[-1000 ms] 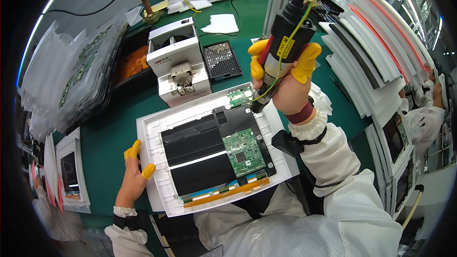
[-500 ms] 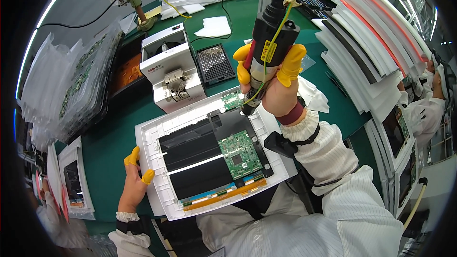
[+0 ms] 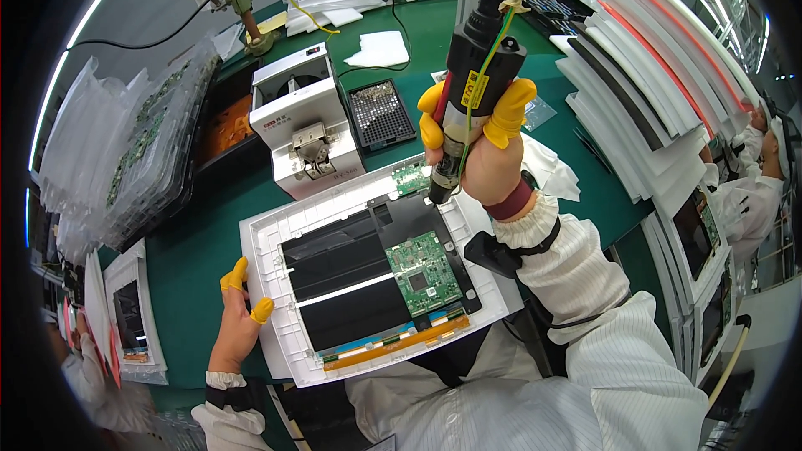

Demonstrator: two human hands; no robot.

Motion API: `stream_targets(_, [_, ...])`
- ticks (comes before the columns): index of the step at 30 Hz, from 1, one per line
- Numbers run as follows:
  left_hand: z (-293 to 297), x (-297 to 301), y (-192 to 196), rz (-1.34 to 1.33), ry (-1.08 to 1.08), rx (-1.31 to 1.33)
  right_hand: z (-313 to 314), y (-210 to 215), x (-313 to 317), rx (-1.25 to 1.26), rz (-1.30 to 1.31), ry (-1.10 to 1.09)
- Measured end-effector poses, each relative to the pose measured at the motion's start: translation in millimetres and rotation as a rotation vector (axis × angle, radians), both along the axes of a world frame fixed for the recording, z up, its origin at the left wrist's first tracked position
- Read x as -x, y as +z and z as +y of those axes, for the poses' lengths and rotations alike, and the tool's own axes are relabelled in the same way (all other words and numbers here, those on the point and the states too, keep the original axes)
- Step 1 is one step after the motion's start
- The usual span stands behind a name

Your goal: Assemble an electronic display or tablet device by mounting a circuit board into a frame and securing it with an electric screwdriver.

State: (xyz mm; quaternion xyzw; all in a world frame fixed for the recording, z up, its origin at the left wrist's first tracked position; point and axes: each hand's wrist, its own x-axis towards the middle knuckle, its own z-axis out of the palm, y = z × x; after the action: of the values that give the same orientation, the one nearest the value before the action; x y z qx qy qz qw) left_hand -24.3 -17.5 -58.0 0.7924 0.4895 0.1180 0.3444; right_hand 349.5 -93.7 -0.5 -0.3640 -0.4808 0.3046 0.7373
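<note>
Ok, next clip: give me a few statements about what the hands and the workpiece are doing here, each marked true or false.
1. The right hand grips a black electric screwdriver. True.
2. The left hand holds a loose circuit board in the air. False: it rests at the left edge of the white panel frame.
3. The large green circuit board lies on the panel's dark back. True.
4. The screwdriver tip points at the green mat beside the frame. False: it is over the frame's upper edge, near the small green board.
5. Yellow finger cots cover some fingers. True.
</note>
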Motion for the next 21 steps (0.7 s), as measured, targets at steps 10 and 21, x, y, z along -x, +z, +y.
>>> stream_targets(10, [-0.9, -0.2, -0.3, 0.027, 0.017, 0.000, -1.3, 8.1, 3.0, -0.018, -0.097, 0.016])
stream_targets(21, [2.8, 7.0, -7.5, 0.133, 0.057, 0.021, -5.0, 5.4, 4.8, -0.036, -0.132, 0.006])
